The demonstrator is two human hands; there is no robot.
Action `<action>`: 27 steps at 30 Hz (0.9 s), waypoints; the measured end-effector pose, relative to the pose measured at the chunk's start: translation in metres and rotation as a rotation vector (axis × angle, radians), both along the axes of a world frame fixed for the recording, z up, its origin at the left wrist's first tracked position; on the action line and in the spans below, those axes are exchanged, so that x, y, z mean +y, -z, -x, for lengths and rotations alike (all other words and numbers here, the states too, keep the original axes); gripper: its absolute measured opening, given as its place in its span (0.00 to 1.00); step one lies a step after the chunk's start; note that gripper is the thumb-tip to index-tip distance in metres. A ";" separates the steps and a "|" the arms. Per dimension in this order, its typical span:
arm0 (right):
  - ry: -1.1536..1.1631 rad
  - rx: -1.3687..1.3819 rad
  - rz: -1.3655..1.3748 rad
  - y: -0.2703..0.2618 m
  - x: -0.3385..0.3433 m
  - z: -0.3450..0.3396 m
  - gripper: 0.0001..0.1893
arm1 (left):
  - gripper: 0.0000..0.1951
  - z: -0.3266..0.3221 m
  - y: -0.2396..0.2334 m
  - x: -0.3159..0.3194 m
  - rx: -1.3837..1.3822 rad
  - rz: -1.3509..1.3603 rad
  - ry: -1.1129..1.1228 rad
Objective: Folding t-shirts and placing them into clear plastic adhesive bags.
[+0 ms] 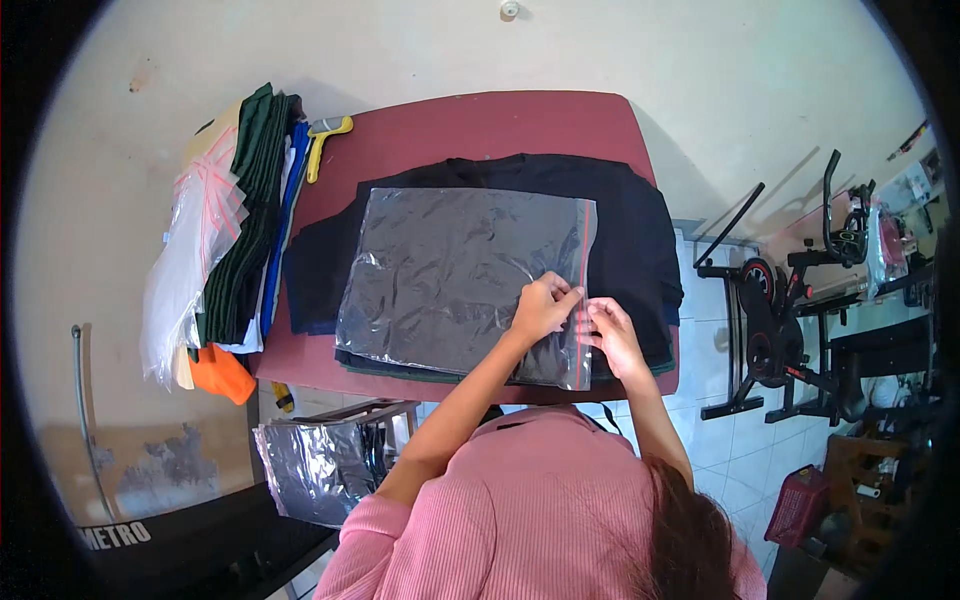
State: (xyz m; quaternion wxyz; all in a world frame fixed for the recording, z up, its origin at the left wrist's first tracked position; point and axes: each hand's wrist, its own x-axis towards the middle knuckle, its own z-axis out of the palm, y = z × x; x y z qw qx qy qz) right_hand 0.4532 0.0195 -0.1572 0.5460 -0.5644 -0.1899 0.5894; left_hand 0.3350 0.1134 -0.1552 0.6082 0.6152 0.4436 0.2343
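A clear plastic zip bag with a red seal strip lies across dark T-shirts on a table covered in dark red cloth. Near the strip, my left hand pinches the bag between thumb and fingers. Just to its right, my right hand is at the bag's edge, palm turned partly up and fingers curled; whether it grips the plastic I cannot tell. Dark cloth shows through the bag; its exact contents are unclear.
Folded dark green garments and clear zip bags are piled at the table's left, beside a yellow-handled lint roller. Packed bags sit below left. An exercise bike stands at right, near a red plastic basket.
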 end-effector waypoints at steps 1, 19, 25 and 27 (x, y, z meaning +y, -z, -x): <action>-0.004 -0.028 -0.020 0.000 0.000 0.002 0.09 | 0.15 -0.002 0.000 0.000 0.002 0.002 -0.002; 0.152 0.193 -0.029 0.012 0.006 0.020 0.07 | 0.16 0.009 0.006 0.008 -0.072 0.123 0.112; 0.205 0.040 -0.051 0.010 0.007 0.028 0.09 | 0.10 0.014 0.010 0.010 -0.135 0.226 0.157; 0.184 -0.191 -0.055 0.010 0.009 0.034 0.09 | 0.09 0.014 0.012 0.009 -0.135 0.209 0.163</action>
